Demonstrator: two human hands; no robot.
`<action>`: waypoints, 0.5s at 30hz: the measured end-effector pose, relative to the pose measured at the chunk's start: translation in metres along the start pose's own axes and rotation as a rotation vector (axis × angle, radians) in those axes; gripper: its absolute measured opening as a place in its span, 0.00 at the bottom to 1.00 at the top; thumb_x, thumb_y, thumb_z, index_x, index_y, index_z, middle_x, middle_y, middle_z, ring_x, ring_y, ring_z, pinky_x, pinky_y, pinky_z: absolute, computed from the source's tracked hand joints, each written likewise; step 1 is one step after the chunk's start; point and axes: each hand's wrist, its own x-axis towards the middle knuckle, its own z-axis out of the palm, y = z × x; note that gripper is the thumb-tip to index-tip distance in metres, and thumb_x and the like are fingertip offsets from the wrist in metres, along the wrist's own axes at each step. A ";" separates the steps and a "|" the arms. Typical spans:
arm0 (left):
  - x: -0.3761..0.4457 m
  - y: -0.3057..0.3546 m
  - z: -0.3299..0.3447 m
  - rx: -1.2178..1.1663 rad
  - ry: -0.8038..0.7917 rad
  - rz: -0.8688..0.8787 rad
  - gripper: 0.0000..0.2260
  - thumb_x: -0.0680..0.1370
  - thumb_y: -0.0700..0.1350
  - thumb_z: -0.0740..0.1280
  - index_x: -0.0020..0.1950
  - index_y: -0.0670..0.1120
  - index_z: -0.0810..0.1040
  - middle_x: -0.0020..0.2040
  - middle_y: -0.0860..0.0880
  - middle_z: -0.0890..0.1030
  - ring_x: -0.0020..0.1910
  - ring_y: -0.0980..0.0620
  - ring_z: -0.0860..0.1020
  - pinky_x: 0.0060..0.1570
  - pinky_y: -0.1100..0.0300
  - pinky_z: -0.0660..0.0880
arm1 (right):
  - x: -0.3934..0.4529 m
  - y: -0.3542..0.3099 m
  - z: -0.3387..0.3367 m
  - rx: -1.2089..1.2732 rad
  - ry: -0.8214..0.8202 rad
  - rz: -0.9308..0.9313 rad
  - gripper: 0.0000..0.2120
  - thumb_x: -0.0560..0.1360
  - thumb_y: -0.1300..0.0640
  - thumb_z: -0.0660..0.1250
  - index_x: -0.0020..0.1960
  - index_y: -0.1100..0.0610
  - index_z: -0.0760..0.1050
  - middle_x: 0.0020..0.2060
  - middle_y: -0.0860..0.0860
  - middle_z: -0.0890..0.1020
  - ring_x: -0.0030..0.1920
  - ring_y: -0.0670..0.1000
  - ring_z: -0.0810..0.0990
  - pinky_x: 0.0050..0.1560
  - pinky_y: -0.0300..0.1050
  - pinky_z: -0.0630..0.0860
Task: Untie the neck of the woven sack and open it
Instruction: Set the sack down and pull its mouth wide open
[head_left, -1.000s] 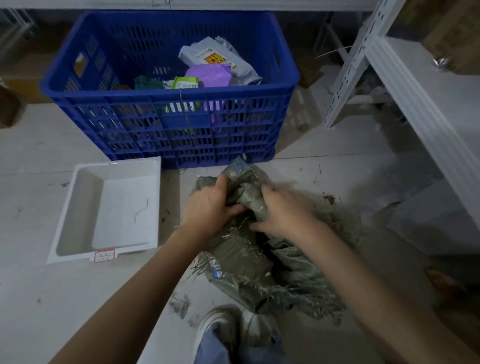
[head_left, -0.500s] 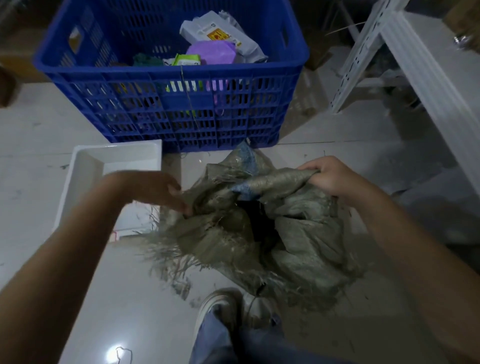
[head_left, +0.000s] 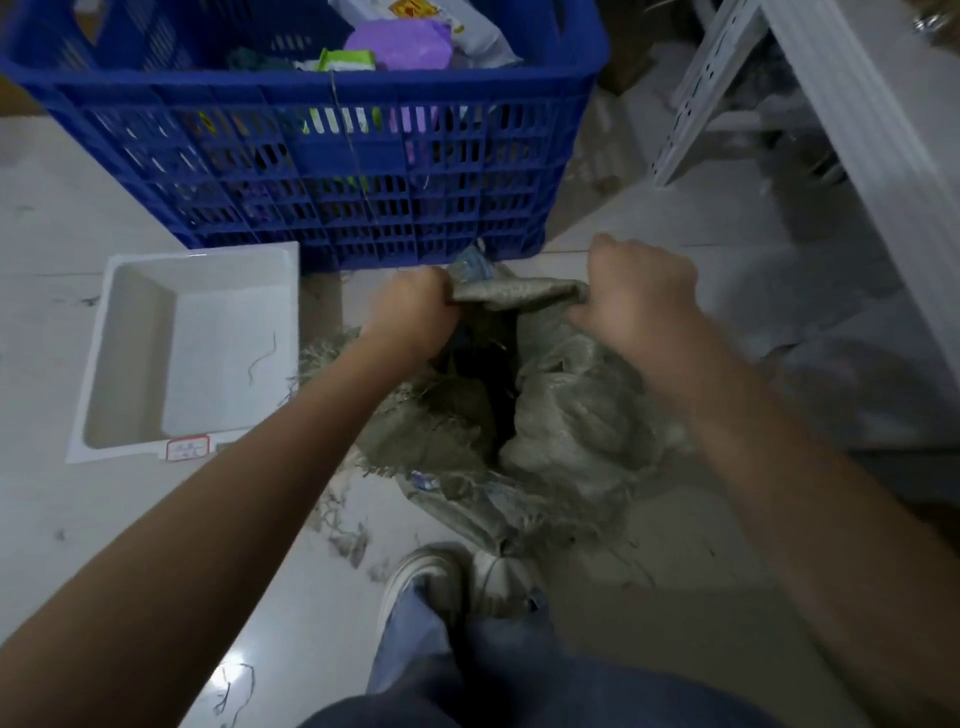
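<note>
A grey-green woven sack (head_left: 571, 426) with frayed edges sits on the pale floor in front of my feet. Its mouth gapes as a dark hole in the middle. My left hand (head_left: 410, 312) grips the far rim of the sack at its left end, fingers closed over the fabric. My right hand (head_left: 639, 291) grips the same rim at its right end. The strip of rim between the two hands is stretched taut. No tie is visible on the neck.
A blue slatted crate (head_left: 332, 156) holding packets stands just behind the sack. A white plastic tray (head_left: 130, 364) lies on the floor to the left. White metal shelving (head_left: 857, 130) runs along the right. My shoes (head_left: 457, 577) stand right below the sack, with loose fibres scattered on the floor.
The bunched neck has come apart and the sack mouth is open. My left hand moved from the sack's left edge to the far rim, beside my right hand.
</note>
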 end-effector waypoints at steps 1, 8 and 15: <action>-0.003 0.001 -0.002 -0.021 0.041 -0.024 0.10 0.78 0.42 0.61 0.54 0.37 0.74 0.45 0.39 0.77 0.49 0.38 0.78 0.38 0.55 0.66 | -0.017 -0.006 0.004 -0.015 0.064 0.041 0.27 0.74 0.44 0.65 0.63 0.63 0.67 0.54 0.59 0.78 0.48 0.58 0.77 0.37 0.44 0.69; -0.012 -0.007 -0.010 -0.220 0.111 -0.105 0.12 0.78 0.44 0.62 0.58 0.41 0.75 0.52 0.39 0.81 0.49 0.40 0.78 0.41 0.55 0.71 | -0.062 -0.022 0.075 0.354 -0.294 0.199 0.59 0.67 0.33 0.66 0.75 0.58 0.29 0.69 0.61 0.67 0.60 0.60 0.76 0.53 0.49 0.75; -0.014 -0.041 -0.032 -0.497 -0.277 -0.031 0.07 0.73 0.41 0.71 0.50 0.43 0.82 0.39 0.54 0.79 0.39 0.61 0.75 0.47 0.61 0.71 | -0.035 0.044 0.083 1.024 -0.479 0.252 0.21 0.70 0.62 0.73 0.62 0.62 0.74 0.46 0.53 0.79 0.40 0.46 0.77 0.37 0.35 0.75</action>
